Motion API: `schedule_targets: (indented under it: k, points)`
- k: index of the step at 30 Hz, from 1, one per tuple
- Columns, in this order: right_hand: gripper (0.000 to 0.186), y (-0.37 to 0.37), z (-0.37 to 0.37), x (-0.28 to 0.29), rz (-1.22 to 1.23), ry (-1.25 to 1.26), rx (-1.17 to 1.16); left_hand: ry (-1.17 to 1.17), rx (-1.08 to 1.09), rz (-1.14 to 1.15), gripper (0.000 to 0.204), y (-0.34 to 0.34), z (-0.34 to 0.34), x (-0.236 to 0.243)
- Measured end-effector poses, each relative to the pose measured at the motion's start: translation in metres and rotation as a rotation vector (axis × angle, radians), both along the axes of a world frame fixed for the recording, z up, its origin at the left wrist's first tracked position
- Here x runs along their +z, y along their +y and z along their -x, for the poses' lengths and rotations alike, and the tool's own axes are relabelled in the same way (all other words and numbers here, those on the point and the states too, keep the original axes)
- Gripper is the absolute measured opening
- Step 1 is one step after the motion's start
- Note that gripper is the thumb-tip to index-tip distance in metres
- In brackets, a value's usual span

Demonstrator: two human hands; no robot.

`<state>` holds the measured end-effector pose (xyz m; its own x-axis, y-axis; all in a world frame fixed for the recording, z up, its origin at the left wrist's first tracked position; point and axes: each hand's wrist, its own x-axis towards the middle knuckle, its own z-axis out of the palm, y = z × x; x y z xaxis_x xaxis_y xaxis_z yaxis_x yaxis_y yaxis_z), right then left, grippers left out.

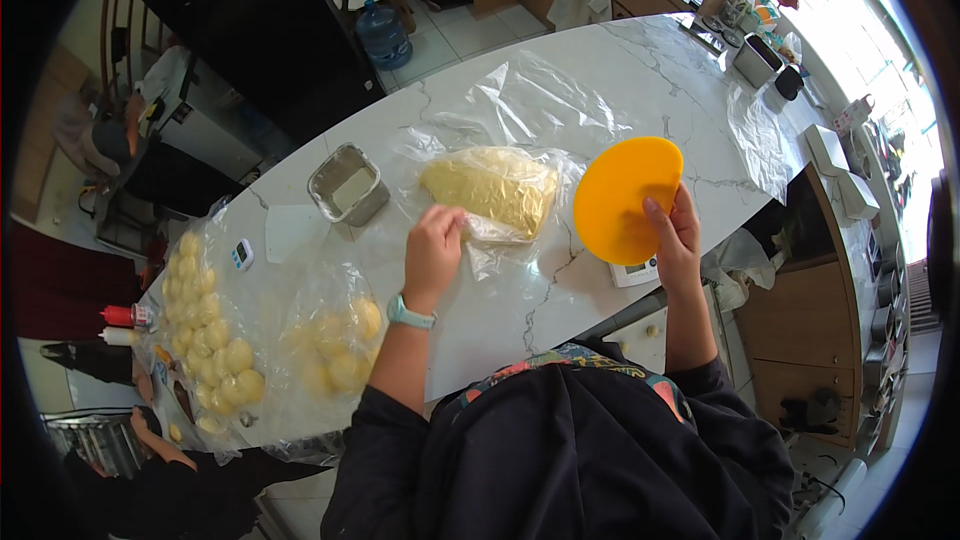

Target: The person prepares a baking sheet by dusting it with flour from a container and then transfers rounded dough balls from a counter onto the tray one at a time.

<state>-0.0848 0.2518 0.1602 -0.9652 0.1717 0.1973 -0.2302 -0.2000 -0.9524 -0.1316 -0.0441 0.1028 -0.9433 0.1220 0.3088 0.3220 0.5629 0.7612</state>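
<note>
A big lump of pale yellow dough [485, 183] lies under clear plastic sheeting [535, 90] in the middle of the marble counter. My left hand [434, 252], with a pale watch on its wrist, pinches the near-left edge of this plastic beside the dough. Raised to the right of the dough is a flat, rounded yellow dough scraper [622, 198]. My right hand [677, 240] grips its right edge between thumb and fingers. Beneath the scraper, a white kitchen scale [634, 273] is partly hidden.
Many dough balls [205, 340] lie under plastic on the left, more [340, 350] nearer me. A metal loaf tin [348, 185] and a small timer [242, 255] stand left of the dough. Other people [110, 135] are at the far left. A water jug [383, 35] stands beyond the counter.
</note>
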Motion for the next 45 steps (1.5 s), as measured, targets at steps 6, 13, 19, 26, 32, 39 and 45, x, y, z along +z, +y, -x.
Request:
schedule_targets:
  k: [6,13,19,26,32,39,45]
  points:
    - [0.025,-0.063,0.022,0.002,-0.604,-0.193,0.768,-0.067,-0.131,-0.203,0.009,0.010,0.076,0.036]
    - [0.020,-0.040,0.029,-0.017,-0.983,0.147,0.598,0.245,0.099,-0.421,0.022,0.011,0.043,0.023]
    - [0.019,0.000,0.024,-0.001,-0.618,-0.231,0.273,-0.334,0.277,-0.041,0.035,0.001,-0.044,-0.048]
    - [0.022,-0.021,0.028,0.047,-0.397,0.015,0.748,-0.262,-0.437,-0.032,0.030,0.027,0.018,0.018]
    - [0.026,-0.084,0.059,0.009,-1.191,0.131,0.567,-0.151,-0.131,-0.690,0.037,0.015,0.041,0.047]
    - [0.032,-0.163,0.097,0.012,-1.554,0.374,0.641,0.190,0.662,-0.574,0.027,0.007,-0.036,-0.069]
    - [0.028,-0.196,0.130,-0.011,-1.756,0.306,0.776,0.014,0.269,-0.230,0.047,0.014,-0.020,-0.089]
